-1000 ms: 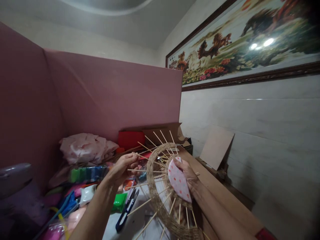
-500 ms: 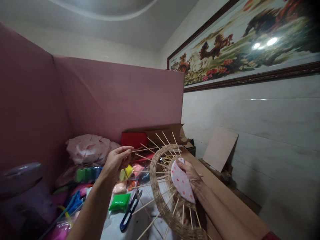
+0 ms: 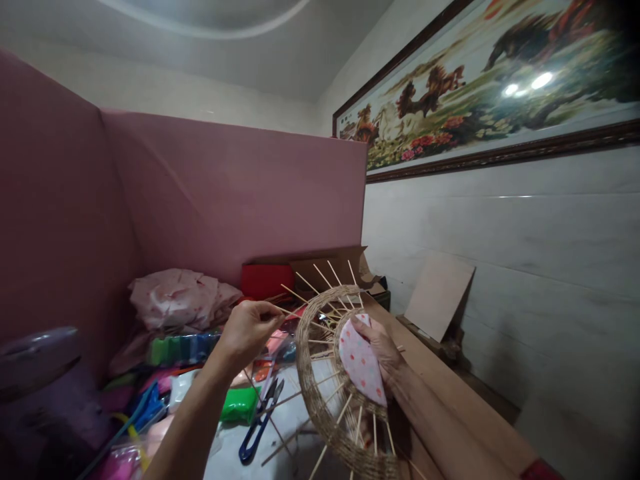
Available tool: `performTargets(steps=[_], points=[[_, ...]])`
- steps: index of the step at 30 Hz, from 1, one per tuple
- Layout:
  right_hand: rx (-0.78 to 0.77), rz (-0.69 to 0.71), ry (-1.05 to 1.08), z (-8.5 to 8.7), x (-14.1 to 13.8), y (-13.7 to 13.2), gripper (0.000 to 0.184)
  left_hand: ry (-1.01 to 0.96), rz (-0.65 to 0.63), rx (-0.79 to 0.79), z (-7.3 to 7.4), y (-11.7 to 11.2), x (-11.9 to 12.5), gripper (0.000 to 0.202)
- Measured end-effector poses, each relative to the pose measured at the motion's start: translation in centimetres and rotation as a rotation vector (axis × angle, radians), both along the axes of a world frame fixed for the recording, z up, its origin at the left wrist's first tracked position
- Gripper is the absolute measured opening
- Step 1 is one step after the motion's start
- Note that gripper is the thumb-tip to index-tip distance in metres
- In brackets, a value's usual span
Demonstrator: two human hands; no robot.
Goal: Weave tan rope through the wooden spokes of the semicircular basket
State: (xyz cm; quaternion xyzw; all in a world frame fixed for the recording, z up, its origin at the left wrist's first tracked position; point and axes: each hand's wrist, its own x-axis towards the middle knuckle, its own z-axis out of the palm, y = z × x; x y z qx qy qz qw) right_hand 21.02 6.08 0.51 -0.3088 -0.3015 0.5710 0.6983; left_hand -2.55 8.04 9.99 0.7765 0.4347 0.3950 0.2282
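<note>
Two hands: both ours, bare, at a half-round woven frame, which we hold up over the near right side of the table; whether its near edge touches the tabletop we cannot tell.
Left hand: thumb and fingertips pinched together at the outer tip of a stick on the frame's left side; we cannot tell whether they grip the stick, some twine or both.
Right hand: gripping the middle of the frame from the right, thumb on the front of the dotted cloth, the other fingers hidden behind.
Sticks: thin, fanning out through the inner and outer twine bands, their tips bare; we judge them stiff but easily snapped, so better not pulled sideways.
Twine bands: rough and light by our guess, giving a little when squeezed and unlikely to slip.
Best hold: we would say the cloth-covered middle, where the sticks gather, with only a light pinch at the rim.
Left of the frame: scissors and a green packet on the table.
Far left: a crumpled cloth bundle.
Far side: a red box-like thing beneath the pink panel.
</note>
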Motion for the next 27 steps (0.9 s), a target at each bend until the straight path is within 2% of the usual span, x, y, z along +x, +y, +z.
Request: performTargets(steps=[5,10,15,19,22,27], points=[[0.007,-0.009,0.012,0.1,-0.2,-0.1,0.026,0.036,-0.073,-0.006,0.1,-0.6,0.4,0.017],[0.011,-0.033,0.021,0.4,-0.5,-0.5,0.025,0.077,-0.055,-0.004,-0.5,-0.3,0.4,0.017],[-0.009,-0.035,0.016,0.7,-0.5,-0.7,0.024,0.095,0.067,0.076,-0.2,-0.6,0.0,0.018],[-0.031,-0.034,0.027,0.7,-0.3,-0.7,0.022,0.166,0.172,0.138,0.7,-1.1,0.0,0.035],[-0.034,-0.035,0.044,0.7,-0.3,-0.7,0.023,0.064,0.128,0.055,0.9,-0.8,-0.3,0.041],[-0.042,-0.043,0.075,0.7,-0.2,-0.7,0.024,-0.205,-0.064,-0.236,0.4,0.5,-1.2,0.066]])
